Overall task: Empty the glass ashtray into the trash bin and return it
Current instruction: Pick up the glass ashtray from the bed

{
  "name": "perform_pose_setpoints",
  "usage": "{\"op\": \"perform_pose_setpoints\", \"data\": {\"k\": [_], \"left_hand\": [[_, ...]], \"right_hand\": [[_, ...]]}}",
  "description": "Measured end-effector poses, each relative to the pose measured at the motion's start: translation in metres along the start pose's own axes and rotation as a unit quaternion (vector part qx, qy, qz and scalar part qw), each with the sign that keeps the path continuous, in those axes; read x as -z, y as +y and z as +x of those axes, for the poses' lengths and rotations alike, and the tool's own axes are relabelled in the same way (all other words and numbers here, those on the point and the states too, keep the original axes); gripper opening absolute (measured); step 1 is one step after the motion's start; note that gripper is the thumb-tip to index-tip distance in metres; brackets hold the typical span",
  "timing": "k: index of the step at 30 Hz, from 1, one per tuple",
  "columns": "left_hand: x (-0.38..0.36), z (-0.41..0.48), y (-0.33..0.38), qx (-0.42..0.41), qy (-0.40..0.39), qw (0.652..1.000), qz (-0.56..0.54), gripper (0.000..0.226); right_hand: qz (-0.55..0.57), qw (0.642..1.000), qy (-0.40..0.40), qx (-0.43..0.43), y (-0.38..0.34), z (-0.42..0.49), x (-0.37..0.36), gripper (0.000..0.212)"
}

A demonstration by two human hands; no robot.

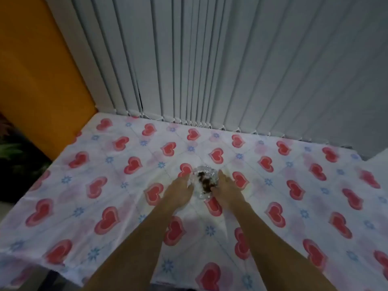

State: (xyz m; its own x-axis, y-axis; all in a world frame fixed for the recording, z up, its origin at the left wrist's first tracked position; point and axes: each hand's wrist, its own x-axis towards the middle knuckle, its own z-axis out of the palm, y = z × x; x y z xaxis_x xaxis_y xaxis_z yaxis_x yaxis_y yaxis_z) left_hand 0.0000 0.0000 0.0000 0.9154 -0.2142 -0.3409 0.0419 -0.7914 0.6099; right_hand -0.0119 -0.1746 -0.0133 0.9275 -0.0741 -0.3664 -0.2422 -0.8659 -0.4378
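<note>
A clear glass ashtray [204, 181] with dark ash and butts in its bowl sits in the middle of the table, on a white cloth printed with red hearts. My left hand [179, 191] cups its left side, and my right hand [227, 189] cups its right side. The fingers of both hands touch the rim. The ashtray rests on the cloth. No trash bin is in view.
The table [84, 206] runs up to grey vertical blinds [210, 70] at the back. An orange wall [35, 80] stands at the left, with dark plants [14, 156] below it. The table's front edge is at the lower left.
</note>
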Motion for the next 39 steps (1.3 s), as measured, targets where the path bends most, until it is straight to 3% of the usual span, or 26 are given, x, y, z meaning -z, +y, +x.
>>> {"op": "perform_pose_setpoints", "data": {"k": [10, 15, 20, 27, 31, 35, 39], "left_hand": [[-0.011, 0.029, 0.009, 0.063, 0.049, 0.997, -0.025, 0.054], [-0.011, 0.023, 0.004, 0.069, 0.050, 0.988, -0.126, 0.057], [0.003, 0.001, 0.013, 0.039, 0.030, 0.985, -0.163, 0.055], [0.025, -0.050, 0.035, -0.059, 0.032, 0.973, -0.222, 0.047], [0.020, -0.083, 0.042, -0.100, -0.013, 0.960, -0.262, 0.057], [-0.001, -0.110, 0.046, -0.140, -0.071, 0.952, -0.263, 0.058], [-0.023, -0.143, 0.058, -0.129, -0.146, 0.940, -0.279, 0.056]], "right_hand": [[0.069, 0.995, 0.067, 0.007, 0.001, 0.016, -0.012, 0.072], [0.169, 0.981, 0.091, 0.010, -0.001, 0.001, -0.016, 0.067], [0.237, 0.964, 0.122, -0.014, -0.008, -0.019, -0.012, 0.061], [0.324, 0.933, 0.156, 0.031, -0.025, -0.078, 0.016, 0.065], [0.387, 0.906, 0.165, 0.036, -0.021, -0.134, 0.021, 0.059], [0.371, 0.909, 0.189, 0.031, -0.001, -0.177, 0.017, 0.054], [0.356, 0.914, 0.195, 0.020, 0.022, -0.215, 0.009, 0.052]]}}
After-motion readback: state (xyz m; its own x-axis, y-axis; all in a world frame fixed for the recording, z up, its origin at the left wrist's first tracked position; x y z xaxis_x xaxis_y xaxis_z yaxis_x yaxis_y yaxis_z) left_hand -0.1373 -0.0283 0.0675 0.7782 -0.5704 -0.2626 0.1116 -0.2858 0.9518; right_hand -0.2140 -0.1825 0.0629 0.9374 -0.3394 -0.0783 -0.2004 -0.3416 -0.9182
